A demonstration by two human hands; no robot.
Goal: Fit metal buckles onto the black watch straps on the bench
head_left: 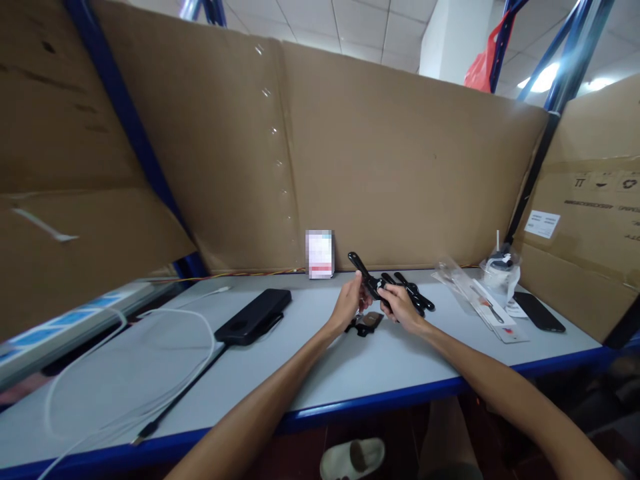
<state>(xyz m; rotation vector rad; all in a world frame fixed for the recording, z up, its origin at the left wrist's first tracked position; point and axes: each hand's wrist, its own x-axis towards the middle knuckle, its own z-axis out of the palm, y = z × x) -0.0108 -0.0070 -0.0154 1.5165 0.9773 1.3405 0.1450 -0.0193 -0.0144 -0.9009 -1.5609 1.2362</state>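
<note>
Both my hands hold a glossy black piece with a long rounded handle (359,263) above the table; its exact kind cannot be made out. My left hand (349,303) is closed at its near left side, the fingertips partly hidden. My right hand (401,308) grips its right end, thumb on top near a small pale spot. Just behind and right of my right hand lie similar glossy black pieces (424,301), partly covered. Below my hands, a flat black and brown item (369,324) rests on the tabletop.
A blurred white-screened device (320,255) stands against the cardboard wall (400,167). At left are a black power bank (255,316), white cables (207,333) and a power strip (75,320). Clear packaging (493,310), a bagged cup (500,270) and a black phone (540,312) lie right.
</note>
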